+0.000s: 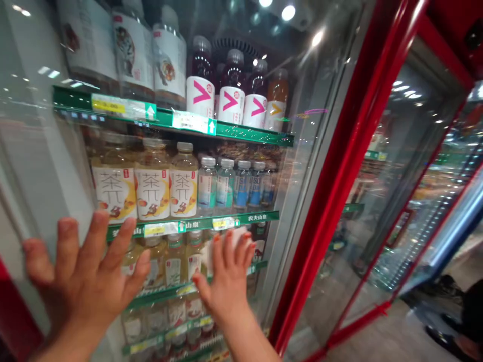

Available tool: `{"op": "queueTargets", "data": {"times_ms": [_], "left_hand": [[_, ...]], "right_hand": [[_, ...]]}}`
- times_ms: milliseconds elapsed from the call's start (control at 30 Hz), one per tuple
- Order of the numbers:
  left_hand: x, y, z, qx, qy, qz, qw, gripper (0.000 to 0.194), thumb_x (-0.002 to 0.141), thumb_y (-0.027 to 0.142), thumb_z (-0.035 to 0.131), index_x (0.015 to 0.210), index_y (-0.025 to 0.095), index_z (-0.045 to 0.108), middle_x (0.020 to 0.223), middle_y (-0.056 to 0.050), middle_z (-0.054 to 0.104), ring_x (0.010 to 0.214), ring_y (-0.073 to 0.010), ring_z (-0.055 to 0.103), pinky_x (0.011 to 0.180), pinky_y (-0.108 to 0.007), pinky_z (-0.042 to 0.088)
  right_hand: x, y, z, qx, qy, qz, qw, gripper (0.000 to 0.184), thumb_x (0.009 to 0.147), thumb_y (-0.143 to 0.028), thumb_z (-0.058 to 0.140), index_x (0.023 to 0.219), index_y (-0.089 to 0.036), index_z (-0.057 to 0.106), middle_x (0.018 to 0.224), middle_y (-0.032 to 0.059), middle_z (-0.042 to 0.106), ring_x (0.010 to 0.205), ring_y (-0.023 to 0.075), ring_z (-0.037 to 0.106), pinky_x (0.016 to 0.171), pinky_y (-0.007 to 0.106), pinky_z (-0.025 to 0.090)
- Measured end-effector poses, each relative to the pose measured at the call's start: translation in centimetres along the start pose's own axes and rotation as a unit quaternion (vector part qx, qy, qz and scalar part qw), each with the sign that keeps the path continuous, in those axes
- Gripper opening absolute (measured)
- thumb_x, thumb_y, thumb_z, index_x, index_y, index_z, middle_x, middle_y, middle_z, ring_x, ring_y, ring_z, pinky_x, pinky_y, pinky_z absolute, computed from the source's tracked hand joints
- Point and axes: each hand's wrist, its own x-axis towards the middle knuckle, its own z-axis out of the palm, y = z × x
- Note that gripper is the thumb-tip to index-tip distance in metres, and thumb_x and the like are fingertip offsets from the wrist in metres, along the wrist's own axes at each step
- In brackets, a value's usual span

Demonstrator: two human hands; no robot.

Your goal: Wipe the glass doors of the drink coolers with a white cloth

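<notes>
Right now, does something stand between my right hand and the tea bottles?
Yes. The glass door of the fridge stands between them: your right hand is outside it, and the tea bottles stand behind it on a shelf.

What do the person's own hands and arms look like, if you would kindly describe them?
The bare left hand and bare right hand wear no gloves, and no sleeve, watch or ring shows on them or the visible forearms. The right hand's fingernails look painted orange-red; the left hand's nails are harder to make out.
</notes>
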Motion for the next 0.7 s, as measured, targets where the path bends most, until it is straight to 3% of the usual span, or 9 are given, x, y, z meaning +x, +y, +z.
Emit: {"op": "queueTargets", "data": {"times_ms": [67,100,267,333,400,467,533,633,700], "left_hand": [[0.1,0.1,0.0,0.055,0.015,0.036,0.998,0.086,0.098,0.049,0.069,0.174,0.046,0.029,0.189,0.013,0.011,0.176,-0.0441,0.004,0.14,-0.078,0.007],[0.1,0.2,-0.1,0.075,0.018,0.048,0.996,0.086,0.099,0.05,0.067,0.175,0.043,0.028,0.19,0.01,0.011,0.175,-0.0439,0.005,0.139,-0.078,0.009],[-0.1,0.5,-0.6,0.12,-0.021,0.037,0.992,0.094,0.099,0.05,0.071,0.176,0.043,0.019,0.191,0.006,0.006,0.175,-0.0456,0.002,0.139,-0.078,0.0],[-0.1,0.5,-0.8,0.13,-0.028,0.037,0.99,0.096,0.098,0.05,0.072,0.176,0.044,0.017,0.19,0.007,0.004,0.175,-0.0457,0.002,0.14,-0.077,0.0],[0.0,0.5,-0.8,0.133,-0.017,0.043,0.99,0.094,0.099,0.051,0.07,0.176,0.044,0.017,0.19,0.007,0.005,0.176,-0.0432,0.003,0.14,-0.076,0.002],[0.3,0.6,-0.6,0.135,0.006,0.062,0.989,0.089,0.1,0.053,0.066,0.176,0.042,0.02,0.19,0.007,0.008,0.177,-0.0374,0.003,0.142,-0.072,0.0],[0.7,0.7,-0.4,0.139,0.021,0.085,0.986,0.087,0.101,0.055,0.062,0.177,0.036,0.024,0.19,0.004,0.011,0.178,-0.03,0.002,0.144,-0.063,-0.004],[1.1,0.9,-0.2,0.144,0.032,0.103,0.984,0.087,0.101,0.053,0.062,0.177,0.028,0.027,0.19,0.0,0.012,0.178,-0.0235,-0.002,0.145,-0.054,-0.008],[1.1,0.9,-0.3,0.145,0.033,0.108,0.983,0.087,0.101,0.053,0.062,0.176,0.027,0.028,0.19,-0.001,0.012,0.178,-0.023,-0.003,0.145,-0.054,-0.008]], "right_hand": [[-2.2,-0.4,0.4,-0.008,-0.011,-0.081,0.997,0.084,0.103,-0.077,0.051,0.175,-0.033,0.043,0.185,0.0065,0.037,0.177,0.0456,0.002,0.132,0.071,0.039],[-3.1,0.1,0.5,-0.013,-0.009,-0.062,0.998,0.085,0.105,-0.075,0.051,0.176,-0.031,0.04,0.185,0.0084,0.035,0.177,0.045,0.001,0.132,0.072,0.039],[-2.3,2.2,0.3,-0.003,0.016,0.212,0.977,0.086,0.116,-0.058,0.021,0.18,-0.01,-0.012,0.187,0.0329,-0.003,0.174,0.0487,-0.015,0.121,0.091,0.032],[-1.6,-0.1,0.4,0.011,0.009,0.155,0.988,0.089,0.115,-0.063,0.027,0.182,-0.013,-0.001,0.189,0.0274,0.002,0.174,0.0494,-0.014,0.124,0.087,0.032],[-2.2,-2.4,0.6,0.026,-0.003,0.018,0.999,0.09,0.11,-0.071,0.042,0.183,-0.023,0.018,0.191,0.0133,0.013,0.176,0.0466,-0.006,0.132,0.077,0.032],[-3.8,-2.6,0.9,0.03,0.0,-0.053,0.998,0.089,0.108,-0.073,0.049,0.182,-0.031,0.023,0.192,0.0033,0.013,0.177,0.0414,-0.003,0.137,0.069,0.03],[-4.9,-0.6,1.1,0.027,0.009,0.017,0.999,0.088,0.112,-0.066,0.044,0.183,-0.028,0.009,0.192,0.0095,0.005,0.177,0.0408,-0.008,0.136,0.075,0.027],[-4.0,1.8,1.1,0.032,0.025,0.228,0.973,0.083,0.117,-0.053,0.026,0.18,-0.017,-0.015,0.188,0.0276,-0.007,0.175,0.0462,-0.016,0.124,0.092,0.026],[-2.9,0.2,1.3,0.037,0.027,0.242,0.969,0.083,0.116,-0.056,0.022,0.18,-0.015,-0.012,0.188,0.0281,-0.006,0.174,0.0485,-0.016,0.123,0.093,0.025]]}}
